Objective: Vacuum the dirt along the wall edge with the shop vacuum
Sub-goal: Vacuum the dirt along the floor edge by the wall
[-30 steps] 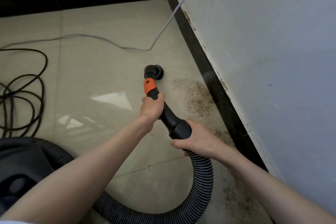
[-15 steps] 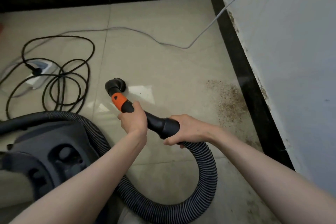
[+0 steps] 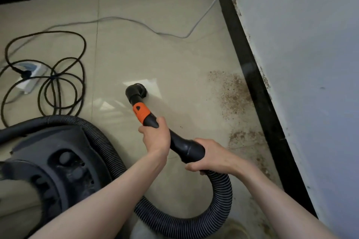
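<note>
While both hands, left hand (image 3: pixel 155 139) and right hand (image 3: pixel 210 158), grip the wand (image 3: pixel 182 146), its nozzle (image 3: pixel 137 91) sits well left of the dirt (image 3: pixel 234 93), so sweeping it across seems next

Bare corner of a room indoors, home or plain utility space, cannot tell which. Glossy beige floor tiles (image 3: pixel 165 48), black skirting (image 3: pixel 258 91) under a scuffed white wall (image 3: pixel 310 64), power strip (image 3: pixel 29 75) with looped black cable (image 3: pixel 64 83), grey cord (image 3: pixel 136 22) trailing across.
</note>
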The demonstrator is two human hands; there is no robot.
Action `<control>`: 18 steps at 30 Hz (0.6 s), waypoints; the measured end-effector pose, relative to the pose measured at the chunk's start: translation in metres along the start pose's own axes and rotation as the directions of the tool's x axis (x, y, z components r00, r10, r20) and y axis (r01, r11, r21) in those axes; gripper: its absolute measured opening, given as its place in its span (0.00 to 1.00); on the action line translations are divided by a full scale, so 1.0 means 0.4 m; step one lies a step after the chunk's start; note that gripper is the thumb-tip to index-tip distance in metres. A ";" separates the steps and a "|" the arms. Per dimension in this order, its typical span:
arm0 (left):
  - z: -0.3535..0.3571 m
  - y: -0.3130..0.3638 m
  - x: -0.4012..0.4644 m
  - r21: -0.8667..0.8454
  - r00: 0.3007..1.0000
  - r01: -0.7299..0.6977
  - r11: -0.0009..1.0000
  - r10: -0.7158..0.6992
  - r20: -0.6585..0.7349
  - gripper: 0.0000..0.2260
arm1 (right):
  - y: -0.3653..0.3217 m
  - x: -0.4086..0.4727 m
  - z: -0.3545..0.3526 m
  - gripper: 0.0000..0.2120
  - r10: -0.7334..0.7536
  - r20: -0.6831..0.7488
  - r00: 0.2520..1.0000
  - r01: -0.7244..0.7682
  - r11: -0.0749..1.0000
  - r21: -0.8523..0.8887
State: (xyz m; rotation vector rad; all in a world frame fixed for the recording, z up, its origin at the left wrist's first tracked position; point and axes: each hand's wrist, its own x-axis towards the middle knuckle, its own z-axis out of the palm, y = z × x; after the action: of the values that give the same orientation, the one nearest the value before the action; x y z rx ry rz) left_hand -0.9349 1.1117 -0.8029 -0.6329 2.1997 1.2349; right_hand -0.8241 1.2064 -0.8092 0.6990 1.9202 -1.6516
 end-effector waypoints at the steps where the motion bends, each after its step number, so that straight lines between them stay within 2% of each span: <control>1: -0.002 -0.001 -0.010 0.016 1.000 0.004 1.000 -0.004 0.011 0.20 | 0.007 -0.009 0.005 0.16 -0.001 -0.013 1.000 0.001 1.000 0.008; 4: 0.014 0.008 -0.009 0.075 0.995 -0.047 0.996 0.040 0.089 0.21 | 0.018 -0.026 0.007 0.17 -0.011 -0.082 0.997 0.014 0.999 0.036; 8: 0.090 0.032 -0.004 0.129 0.955 -0.198 0.972 0.162 0.247 0.20 | 0.045 -0.053 0.012 0.16 0.015 -0.306 0.952 0.021 0.993 0.114; 13: 0.191 0.047 -0.052 0.112 0.889 -0.244 0.963 0.176 0.422 0.20 | 0.083 -0.107 -0.023 0.15 0.063 -0.462 0.885 0.008 0.989 0.151; 18: 0.235 0.033 -0.071 0.173 0.826 -0.347 0.922 0.213 0.521 0.19 | 0.097 -0.126 0.019 0.13 0.145 -0.565 0.812 -0.012 0.972 0.233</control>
State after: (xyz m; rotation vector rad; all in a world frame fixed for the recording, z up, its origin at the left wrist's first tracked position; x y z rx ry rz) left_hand -0.9012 1.2037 -0.8174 0.1254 1.9969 1.0644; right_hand -0.7602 1.2010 -0.8047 1.5021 2.0685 -1.7461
